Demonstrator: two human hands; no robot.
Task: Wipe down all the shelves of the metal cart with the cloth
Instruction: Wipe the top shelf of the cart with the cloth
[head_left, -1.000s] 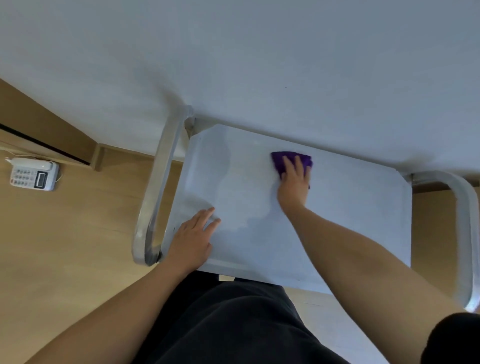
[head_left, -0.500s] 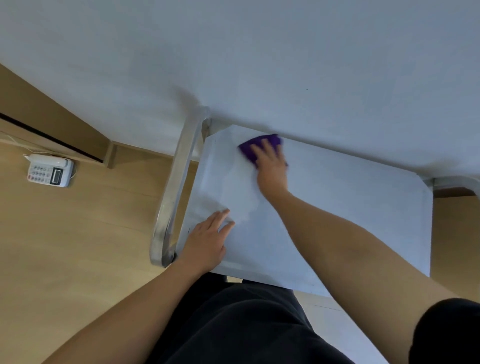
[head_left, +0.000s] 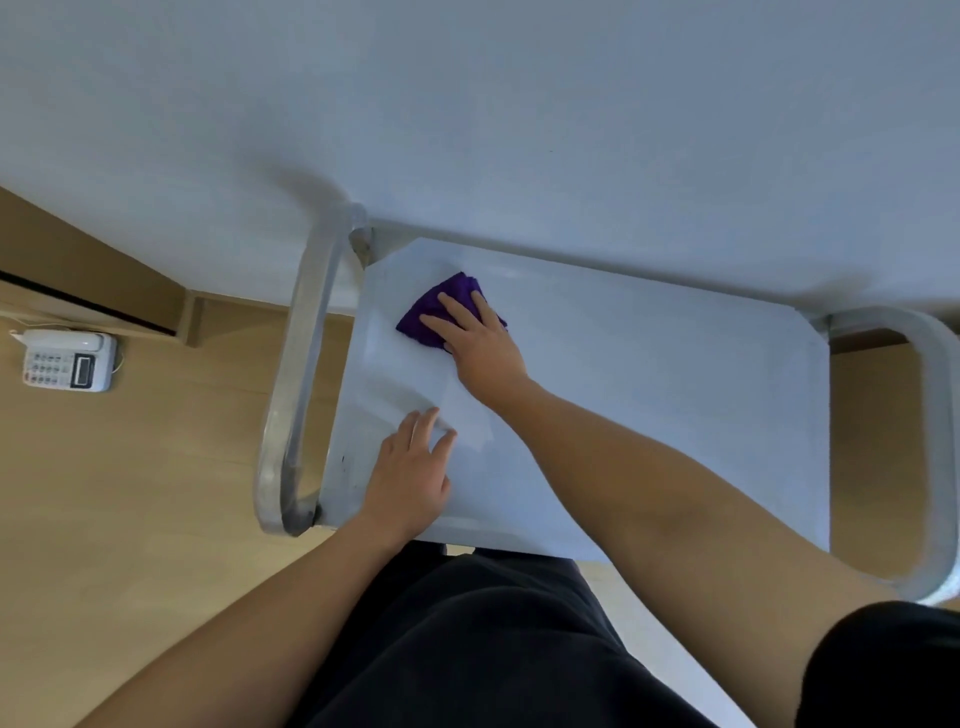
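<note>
The metal cart's top shelf (head_left: 649, 395) fills the middle of the view, seen from above, pale and shiny. A purple cloth (head_left: 431, 309) lies on its far left part, near the back corner. My right hand (head_left: 478, 343) presses flat on the cloth, fingers spread and pointing left and away. My left hand (head_left: 413, 473) rests flat on the shelf's near left part with fingers apart, holding nothing. The cart's lower shelves are hidden under the top one.
A tubular handle (head_left: 298, 374) curves along the cart's left end and another handle (head_left: 935, 452) along the right end. A white wall (head_left: 519, 104) runs right behind the cart. A white desk phone (head_left: 67, 361) sits on the wooden floor (head_left: 130, 493) at left.
My right hand has slid the purple cloth leftward along the back of the shelf to its far left corner area, then slightly toward me. My left hand has stayed put.
</note>
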